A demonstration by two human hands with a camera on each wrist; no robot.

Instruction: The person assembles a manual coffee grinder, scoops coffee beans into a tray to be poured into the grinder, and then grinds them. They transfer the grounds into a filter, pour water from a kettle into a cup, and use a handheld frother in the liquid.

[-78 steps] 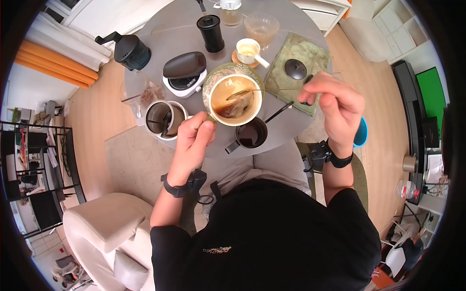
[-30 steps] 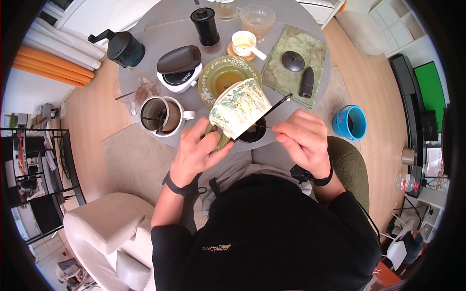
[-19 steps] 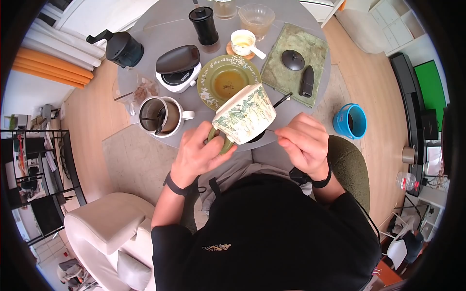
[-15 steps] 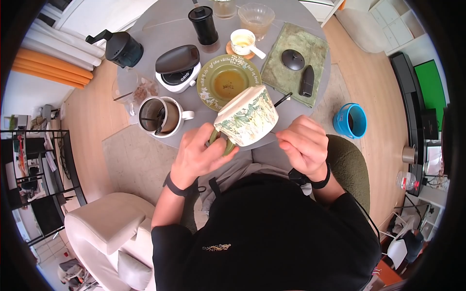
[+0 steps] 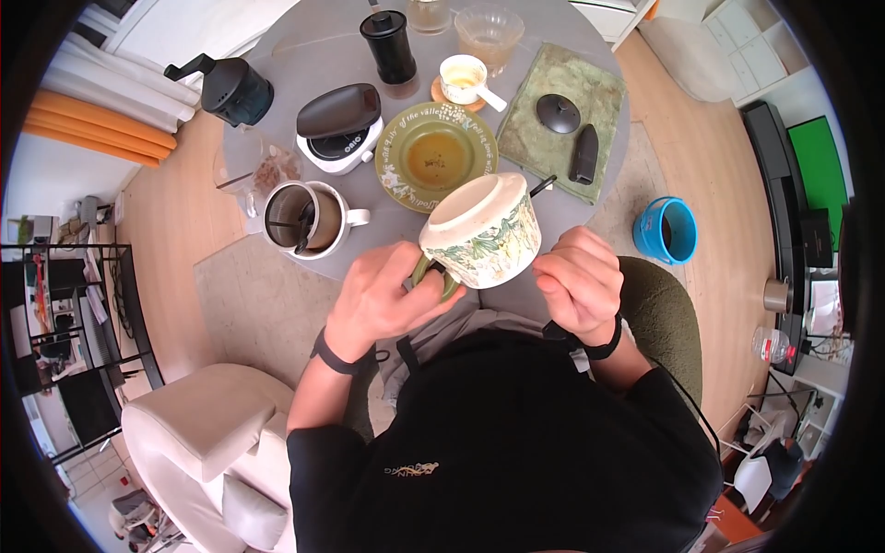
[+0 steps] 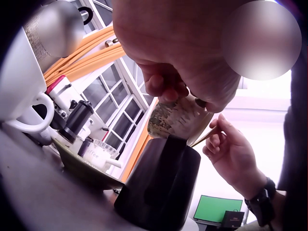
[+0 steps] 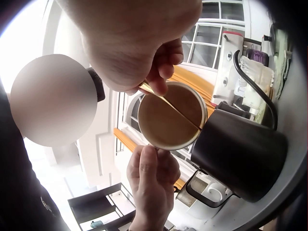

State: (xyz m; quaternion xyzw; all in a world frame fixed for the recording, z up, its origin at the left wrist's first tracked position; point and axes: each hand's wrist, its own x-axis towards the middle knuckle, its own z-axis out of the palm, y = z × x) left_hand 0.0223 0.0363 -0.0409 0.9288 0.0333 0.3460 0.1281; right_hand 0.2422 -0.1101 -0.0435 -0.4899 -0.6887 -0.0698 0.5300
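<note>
My left hand (image 5: 383,286) grips the green handle of a cream, leaf-patterned mug (image 5: 484,230), which is tipped over with its base facing up and away. Directly below its rim stands a black gooseneck kettle (image 7: 236,149), without its lid and mostly hidden by the mug in the head view. Thumb and fingers of my right hand (image 5: 581,281) pinch a thin gold spoon (image 7: 178,113), whose shaft crosses the mug's mouth in the right wrist view; its bowl is hidden. Brown liquid pools in a green lettered plate (image 5: 401,138) behind the mug.
A white mug (image 5: 346,221) holding a dark utensil and a white scale (image 5: 336,161) stand left. A white handled cup (image 5: 464,78) sits behind the plate. The kettle's lid (image 5: 559,112) lies on a green towel (image 5: 530,120) at right. A blue bucket (image 5: 666,230) stands right.
The mug has gone from upright over the plate to tipped over the kettle, its base turning further into view. My right hand has come down and inward with the spoon.
</note>
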